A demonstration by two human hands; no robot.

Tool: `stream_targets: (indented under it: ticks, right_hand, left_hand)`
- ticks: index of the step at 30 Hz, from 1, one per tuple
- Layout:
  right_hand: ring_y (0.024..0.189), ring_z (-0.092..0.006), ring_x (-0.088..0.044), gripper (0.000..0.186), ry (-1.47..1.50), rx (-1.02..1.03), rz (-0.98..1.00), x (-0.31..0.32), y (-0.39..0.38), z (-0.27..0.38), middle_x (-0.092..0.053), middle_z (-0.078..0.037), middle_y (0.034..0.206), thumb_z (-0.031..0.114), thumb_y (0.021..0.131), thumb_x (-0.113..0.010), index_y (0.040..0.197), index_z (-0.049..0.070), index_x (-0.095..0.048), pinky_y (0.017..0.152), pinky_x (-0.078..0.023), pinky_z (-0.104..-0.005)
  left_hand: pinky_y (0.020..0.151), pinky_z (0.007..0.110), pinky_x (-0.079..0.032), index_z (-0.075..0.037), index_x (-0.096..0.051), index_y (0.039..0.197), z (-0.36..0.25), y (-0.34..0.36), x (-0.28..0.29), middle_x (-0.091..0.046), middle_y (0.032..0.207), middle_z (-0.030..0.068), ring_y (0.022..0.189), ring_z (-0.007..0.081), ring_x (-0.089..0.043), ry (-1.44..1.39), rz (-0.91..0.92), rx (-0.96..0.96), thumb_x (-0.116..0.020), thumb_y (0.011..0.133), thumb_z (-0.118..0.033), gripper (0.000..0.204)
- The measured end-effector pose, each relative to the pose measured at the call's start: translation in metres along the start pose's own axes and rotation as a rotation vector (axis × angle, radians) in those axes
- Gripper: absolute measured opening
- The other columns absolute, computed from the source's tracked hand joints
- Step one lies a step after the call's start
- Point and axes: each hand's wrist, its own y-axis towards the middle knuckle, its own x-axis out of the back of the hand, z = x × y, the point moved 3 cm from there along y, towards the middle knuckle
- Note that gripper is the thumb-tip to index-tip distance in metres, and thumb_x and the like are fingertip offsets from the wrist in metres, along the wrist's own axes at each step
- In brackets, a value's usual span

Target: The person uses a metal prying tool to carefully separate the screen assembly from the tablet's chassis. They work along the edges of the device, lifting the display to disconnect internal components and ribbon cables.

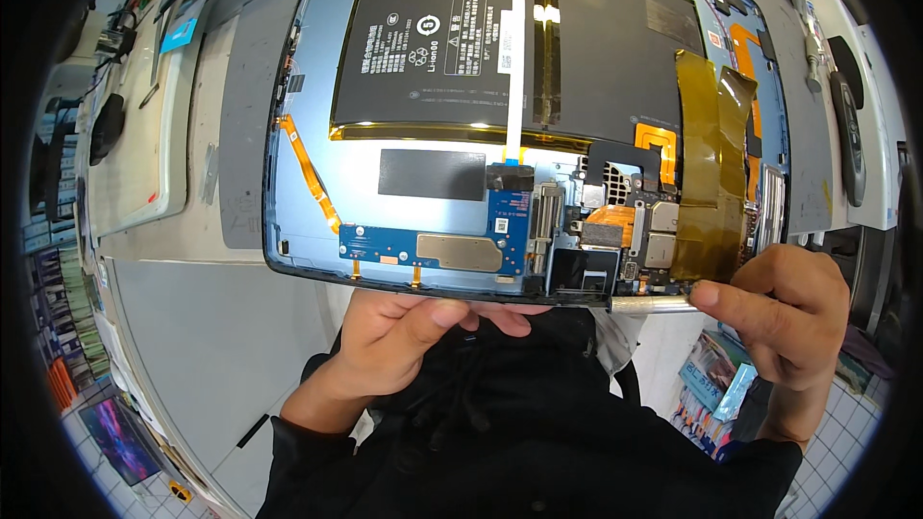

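- Opened tablet [317, 67] is occupying mid-scene; grey mat [245, 86] is showing past its left side
- Left hand [399, 332] is curling partly closed and holding the near edge, fingers running underneath
- Right hand [793, 317] is bending half closed at the near right corner, one fingertip touching the silver bar [649, 305]; cannot tell its full grip
- Battery [615, 58] is filling the far part; amber film [702, 154] is covering its right side
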Motion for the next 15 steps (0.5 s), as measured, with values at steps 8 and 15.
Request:
stream_targets:
  ticks: [8,15]
  right_hand:
    - [0.052,-0.0092,-0.047,0.032,-0.026,-0.038,-0.040,-0.004,0.006,0.008,-0.050,0.003,0.064,0.012,0.070,-0.074,0.102,0.019,-0.075,0.044,-0.035,-0.0245]
    - [0.053,-0.0088,-0.048,0.031,-0.069,-0.029,-0.002,-0.005,0.015,0.013,-0.050,0.003,0.064,0.014,0.073,-0.074,0.102,0.022,-0.075,0.044,-0.036,-0.0245]
  left_hand:
    - [0.063,0.032,-0.055,0.008,-0.056,0.117,-0.005,0.003,-0.005,-0.068,0.100,0.0287,0.080,0.0339,-0.072,0.087,-0.092,0.041,-0.054,0.096,-0.041,0.053]
    - [0.065,0.031,-0.055,0.007,-0.057,0.115,-0.007,0.003,-0.005,-0.069,0.098,0.0271,0.082,0.0326,-0.072,0.094,-0.083,0.078,-0.053,0.096,-0.041,0.052]
